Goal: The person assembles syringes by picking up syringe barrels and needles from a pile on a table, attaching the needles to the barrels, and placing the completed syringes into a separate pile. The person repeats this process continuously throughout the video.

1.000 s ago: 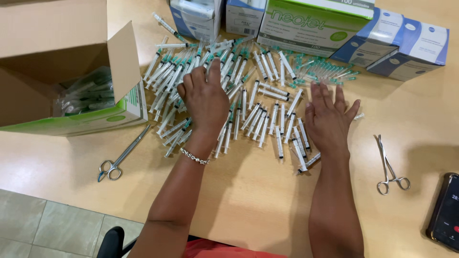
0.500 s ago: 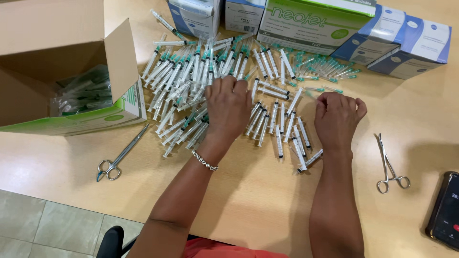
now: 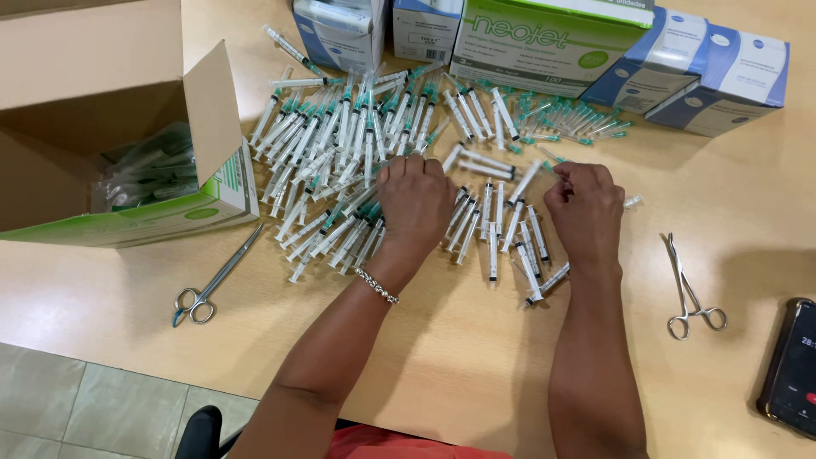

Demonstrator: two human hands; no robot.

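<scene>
Two hands: curled, knuckles up, on the syringes.
Left hand: grip hidden.
Right hand: grip hidden.
Forceps: right of it.

Clear syringes with green caps; a green-and-white box; blue-and-white boxes upper right; a silver bracelet.

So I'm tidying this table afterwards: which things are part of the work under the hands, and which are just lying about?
In the work:
- left hand and right hand, both curled on the pile
- loose syringes spread over the table

Lying about:
- scissors
- forceps
- open carton holding bagged items
- row of boxes
- phone
</scene>
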